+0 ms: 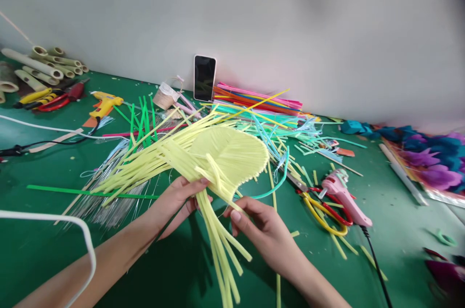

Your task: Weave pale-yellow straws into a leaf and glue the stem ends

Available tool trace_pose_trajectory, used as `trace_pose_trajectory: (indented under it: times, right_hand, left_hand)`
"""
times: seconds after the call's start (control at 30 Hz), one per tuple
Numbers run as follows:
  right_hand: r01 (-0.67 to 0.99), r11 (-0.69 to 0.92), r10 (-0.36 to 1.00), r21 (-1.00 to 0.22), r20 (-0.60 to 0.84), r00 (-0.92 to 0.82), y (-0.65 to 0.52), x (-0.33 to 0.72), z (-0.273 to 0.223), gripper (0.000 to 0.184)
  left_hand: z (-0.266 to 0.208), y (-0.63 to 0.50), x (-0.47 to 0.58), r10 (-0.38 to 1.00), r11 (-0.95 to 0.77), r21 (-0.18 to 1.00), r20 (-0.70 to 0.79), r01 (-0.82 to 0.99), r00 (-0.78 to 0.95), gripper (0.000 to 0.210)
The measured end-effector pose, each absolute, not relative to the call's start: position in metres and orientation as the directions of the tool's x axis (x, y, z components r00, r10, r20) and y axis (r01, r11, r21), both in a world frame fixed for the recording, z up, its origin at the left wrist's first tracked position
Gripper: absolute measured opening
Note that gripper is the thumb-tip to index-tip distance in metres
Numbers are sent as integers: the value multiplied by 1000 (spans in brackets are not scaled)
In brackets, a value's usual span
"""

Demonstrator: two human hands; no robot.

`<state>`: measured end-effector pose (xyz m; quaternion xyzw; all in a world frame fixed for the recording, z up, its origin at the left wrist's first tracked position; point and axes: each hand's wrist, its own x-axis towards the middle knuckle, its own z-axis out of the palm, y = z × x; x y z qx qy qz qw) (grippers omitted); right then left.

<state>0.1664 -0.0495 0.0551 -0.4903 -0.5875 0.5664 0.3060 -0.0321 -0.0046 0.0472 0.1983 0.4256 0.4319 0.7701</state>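
Note:
A pale yellow leaf shape made of pipe cleaners [230,150] is held up over the table, its rounded, scalloped edge to the right. Long loose pipe-cleaner ends fan out from it to the left and hang down in front. My left hand [185,199] grips the gathered strips at the lower left of the leaf, thumb on top and fingers underneath. With thumb and fingers closed, my right hand [252,221] pinches one yellow strip at the leaf's lower edge. Part of a thin wire loop shows between the hands.
Scissors [323,211] and a pink glue gun [345,196] lie at right. Behind stand a phone [205,78] and bundled coloured pipe cleaners [257,100]. A yellow glue gun [105,104], pliers [54,97] and bamboo pieces [43,66] are left. Purple-blue flowers [432,158] lie far right.

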Motion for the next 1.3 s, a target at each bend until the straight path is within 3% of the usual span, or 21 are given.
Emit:
trace_pose_trajectory:
  times: [0.4,0.9,1.0,1.07,1.2,1.3]
  right_hand:
    - [345,-85,970,-935,-157,-187,-54,171,65,38]
    - [568,-15,985,-823,-109,-133,-50,166,74,37]
    - [643,40,991,-765,-51,-123,-49,163,75,34]
    - [708,134,990,-693,61,-127,-49,161,76,29]
    - [836,360,908,-414,360,-213,-52,150,80,23]
    - [865,423,850,-269,448,-276,-54,138,83,22]
  left_hand:
    - [47,-4,-31,848,527,697,-468,-486,249,26]
    - [44,-6,-32,914,405,865,-387,-296,119,29]
    - [41,-6,-33,954,294,922,-300,-251,16,24]
    - [41,-6,-34,967,241,941,-254,-239,-26,22]
    - [43,-7,-33,974,202,950,-220,-240,-53,19]
    - [44,-9,-30,979,174,951,-196,-254,-64,18]
